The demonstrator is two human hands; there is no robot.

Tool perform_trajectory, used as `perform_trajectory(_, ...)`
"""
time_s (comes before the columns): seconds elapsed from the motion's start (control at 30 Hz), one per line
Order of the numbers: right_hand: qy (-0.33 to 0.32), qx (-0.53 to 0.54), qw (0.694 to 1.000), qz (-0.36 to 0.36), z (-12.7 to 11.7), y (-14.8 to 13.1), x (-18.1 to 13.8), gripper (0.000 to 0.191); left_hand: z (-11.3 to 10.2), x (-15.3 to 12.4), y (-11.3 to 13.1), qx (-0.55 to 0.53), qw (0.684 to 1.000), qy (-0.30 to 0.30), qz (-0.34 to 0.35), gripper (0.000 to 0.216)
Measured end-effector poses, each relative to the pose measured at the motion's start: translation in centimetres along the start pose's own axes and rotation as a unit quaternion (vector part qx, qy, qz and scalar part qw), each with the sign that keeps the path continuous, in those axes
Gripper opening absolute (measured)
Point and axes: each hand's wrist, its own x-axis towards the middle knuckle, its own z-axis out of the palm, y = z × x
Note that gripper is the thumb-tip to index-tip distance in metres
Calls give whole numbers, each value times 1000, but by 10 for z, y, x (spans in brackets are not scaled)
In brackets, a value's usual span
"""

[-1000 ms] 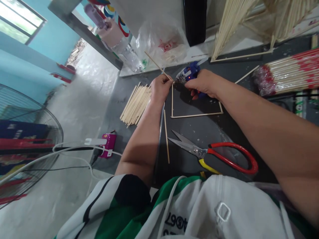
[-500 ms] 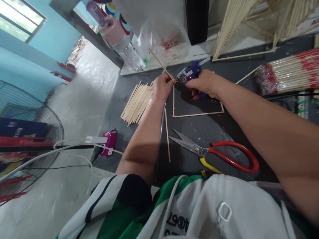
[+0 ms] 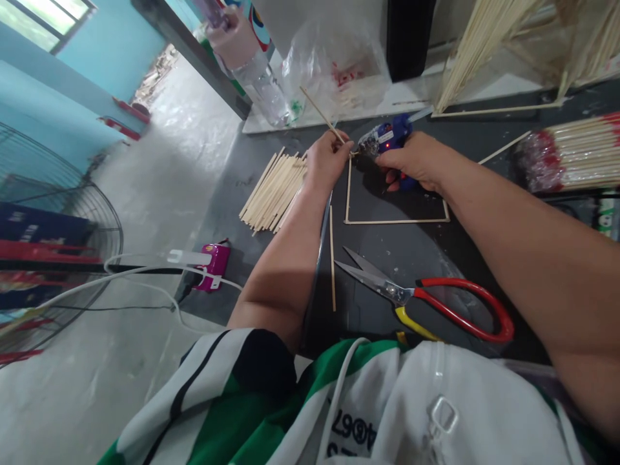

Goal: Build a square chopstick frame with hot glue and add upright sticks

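Between the fingertips of my left hand (image 3: 329, 158) is a thin wooden stick (image 3: 317, 108), slanting up and to the left. My right hand (image 3: 411, 161) is wrapped round a blue hot glue gun (image 3: 394, 135) with a small red light on it. The gun's nozzle is close to the stick's lower end, at the upper left corner of a stick frame (image 3: 397, 221) lying flat on the dark table. Part of the frame's far side is hidden by my right hand. Left of my left hand lies a pile of cut sticks (image 3: 274, 194).
Scissors (image 3: 397, 294) with red and yellow handles lie near my body, beside a loose stick (image 3: 332, 258). A water bottle (image 3: 261, 84) and plastic bag (image 3: 339, 64) stand behind. At right are wrapped sticks (image 3: 576, 155) and a stick structure (image 3: 465, 64). A purple adapter (image 3: 214, 266) sits left.
The camera view has shifted a little, so everything appears slightly further right. Both hands keep their holds on the stick and the glue gun, with the nozzle still at the frame's corner.
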Motion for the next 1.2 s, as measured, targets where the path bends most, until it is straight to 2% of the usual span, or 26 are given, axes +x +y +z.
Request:
perform_trajectory(0.4, 19, -32, 999, -1, 6, -2, 2, 18, -1, -1, 0, 25, 999, -5, 26, 17)
perform_trajectory(0.63, 21, -39, 999, 1, 6, 2, 6, 17, -3, -3, 7, 25, 999, -2, 23, 14)
perform_trajectory(0.87, 19, -58, 998, -15, -3, 2, -8, 17, -1, 0, 9, -16, 1000, -2, -4, 14)
perform_trajectory(1.2, 39, -219, 974, -31, 10, -10, -18, 23, 3, 4, 8, -38, 999, 3, -4, 15)
